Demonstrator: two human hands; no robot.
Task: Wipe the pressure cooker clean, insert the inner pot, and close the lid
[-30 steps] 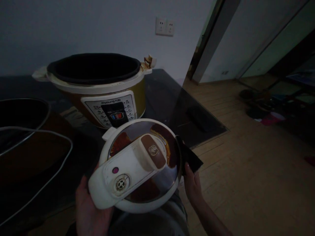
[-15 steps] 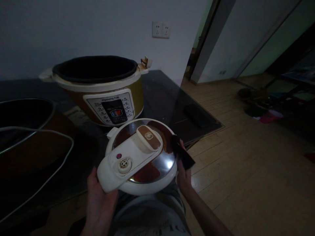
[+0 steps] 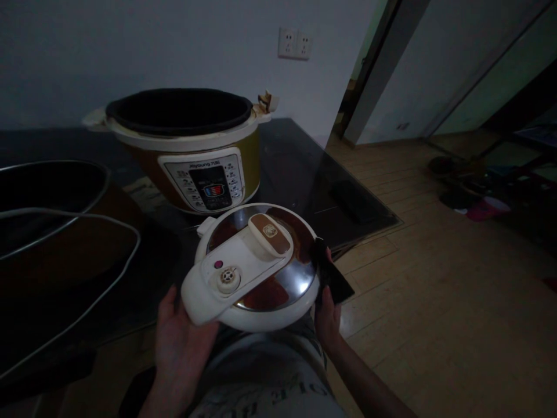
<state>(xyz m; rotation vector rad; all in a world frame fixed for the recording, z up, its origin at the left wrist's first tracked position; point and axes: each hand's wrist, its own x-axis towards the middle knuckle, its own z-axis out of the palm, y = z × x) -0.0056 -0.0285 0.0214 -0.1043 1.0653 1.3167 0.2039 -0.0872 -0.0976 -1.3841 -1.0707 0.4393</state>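
A round pressure cooker lid [image 3: 250, 261] with a steel top, brown stains and a white rim is held in front of my body. A white bar with a brown grip and a steam valve runs across it. My left hand [image 3: 185, 339] is at the near left end of this bar, its palm up and thumb spread, fingers partly hidden beneath. At the right rim, my right hand [image 3: 328, 310] grips a black cloth-like piece [image 3: 335, 278] pressed against the lid. Beyond stands the pressure cooker body [image 3: 255, 165], uncovered, its dark inside facing up.
A dark tabletop [image 3: 300, 157] carries the cooker and a brown pot [image 3: 122, 215] at left. A pale cord [image 3: 124, 264] loops over that pot. Wall sockets [image 3: 295, 43] are behind. A dark flat object [image 3: 348, 200] lies near the table's right corner. Wooden floor [image 3: 413, 302] lies right.
The view has shifted slightly, so everything sits a little farther right and higher. My left hand has opened somewhat, its thumb moving off the lid's bar. The right hand keeps its hold.
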